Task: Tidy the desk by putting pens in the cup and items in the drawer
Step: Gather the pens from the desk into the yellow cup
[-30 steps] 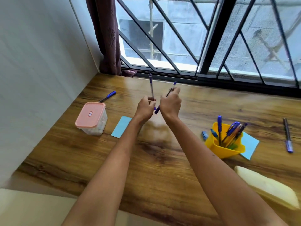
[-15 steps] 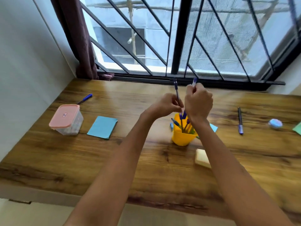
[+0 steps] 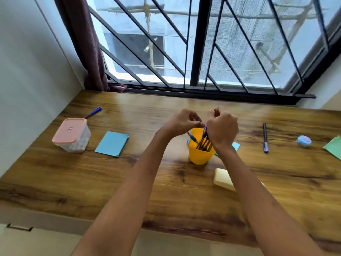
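Observation:
A yellow cup (image 3: 198, 157) stands mid-desk with several pens (image 3: 203, 143) upright in it. Both my hands hover right over its mouth. My left hand (image 3: 181, 121) has its fingertips pinched at the purple top of a pen (image 3: 204, 128) that reaches down into the cup. My right hand (image 3: 222, 129) is curled in a fist above the cup's right rim; what it grips is hidden. A blue-capped pen (image 3: 94, 111) lies at the far left. A dark pen (image 3: 265, 137) lies to the right.
On the wooden desk (image 3: 92, 178) sit a pink-lidded clear box (image 3: 72, 134), a blue notepad (image 3: 112, 143), a pale yellow block (image 3: 223, 179), a small blue round item (image 3: 304, 140), a green sheet (image 3: 334, 147) and a blue note (image 3: 236, 145). Wall left, window behind.
Both hands carried the two pens rightward to the cup and lowered them; the pens no longer stick up above the hands and now reach into the cup.

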Demonstrator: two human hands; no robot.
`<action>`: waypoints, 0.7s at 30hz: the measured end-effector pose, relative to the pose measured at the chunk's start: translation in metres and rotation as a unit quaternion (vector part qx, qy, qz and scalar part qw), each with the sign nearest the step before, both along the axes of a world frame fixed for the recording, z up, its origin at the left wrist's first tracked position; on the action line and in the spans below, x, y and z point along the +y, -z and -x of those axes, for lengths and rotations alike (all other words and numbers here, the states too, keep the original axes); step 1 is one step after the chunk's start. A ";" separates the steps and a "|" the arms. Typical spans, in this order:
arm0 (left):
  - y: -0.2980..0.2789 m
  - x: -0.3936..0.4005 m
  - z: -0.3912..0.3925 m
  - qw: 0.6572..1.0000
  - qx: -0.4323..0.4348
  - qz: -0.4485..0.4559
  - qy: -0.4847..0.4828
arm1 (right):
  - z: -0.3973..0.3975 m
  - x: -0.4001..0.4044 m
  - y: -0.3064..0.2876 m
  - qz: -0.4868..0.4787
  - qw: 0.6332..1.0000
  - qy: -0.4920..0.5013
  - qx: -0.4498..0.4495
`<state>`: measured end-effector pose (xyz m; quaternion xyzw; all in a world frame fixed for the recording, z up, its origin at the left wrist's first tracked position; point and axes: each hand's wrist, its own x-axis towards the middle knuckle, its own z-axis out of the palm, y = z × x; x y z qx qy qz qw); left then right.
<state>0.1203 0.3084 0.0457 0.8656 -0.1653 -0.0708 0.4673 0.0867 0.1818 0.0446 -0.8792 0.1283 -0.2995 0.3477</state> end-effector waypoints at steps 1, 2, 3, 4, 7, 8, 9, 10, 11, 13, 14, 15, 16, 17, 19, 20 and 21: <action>0.000 0.005 -0.001 1.000 -0.007 0.010 -0.025 | -0.001 0.006 -0.002 0.000 1.000 -0.001 -0.015; -0.001 0.011 -0.001 0.998 -0.019 0.022 -0.059 | -0.002 0.013 -0.004 -0.003 0.999 -0.008 -0.031; -0.001 0.018 -0.003 0.994 -0.033 0.036 -0.098 | -0.003 0.021 -0.006 -0.010 0.999 -0.021 -0.045; -0.001 0.028 -0.003 0.988 -0.047 0.049 -0.136 | -0.006 0.033 -0.008 -0.016 0.997 -0.042 -0.055; 0.001 0.062 -0.008 0.965 -0.083 0.050 -0.242 | -0.014 0.075 -0.010 -0.007 0.990 -0.138 -0.041; 0.004 0.076 -0.011 0.956 -0.091 0.037 -0.275 | -0.017 0.088 -0.009 0.003 0.984 -0.174 -0.024; 0.007 0.093 -0.016 0.946 -0.099 0.017 -0.308 | -0.019 0.103 -0.005 0.014 0.978 -0.209 -0.005; 0.011 0.111 -0.022 0.935 -0.107 -0.009 -0.339 | -0.022 0.116 0.000 0.023 0.970 -0.240 0.013; 0.016 0.131 -0.030 0.921 -0.117 -0.040 -0.369 | -0.024 0.128 0.007 0.033 0.963 -0.266 0.033; 0.026 0.169 -0.044 0.894 -0.126 -0.116 -0.415 | -0.027 0.147 0.024 0.053 0.948 -0.307 0.072; 0.032 0.187 -0.051 0.881 -0.123 -0.156 -0.429 | -0.029 0.156 0.034 0.061 0.940 -0.323 0.087; 0.037 0.204 -0.058 0.870 -0.113 -0.194 -0.439 | -0.030 0.164 0.044 0.066 0.934 -0.337 0.099; 0.043 0.220 -0.064 0.861 -0.097 -0.225 -0.446 | -0.030 0.170 0.053 0.068 0.928 -0.349 0.109; 0.048 0.234 -0.070 0.855 -0.078 -0.249 -0.448 | -0.031 0.176 0.062 0.067 0.924 -0.359 0.114; 0.057 0.256 -0.083 0.848 -0.029 -0.287 -0.445 | -0.034 0.184 0.076 0.058 0.916 -0.379 0.115; 0.060 0.265 -0.089 0.846 0.004 -0.299 -0.442 | -0.036 0.187 0.082 0.056 0.914 -0.386 0.113; 0.064 0.272 -0.096 0.843 0.040 -0.308 -0.440 | -0.038 0.189 0.087 0.055 0.912 -0.391 0.110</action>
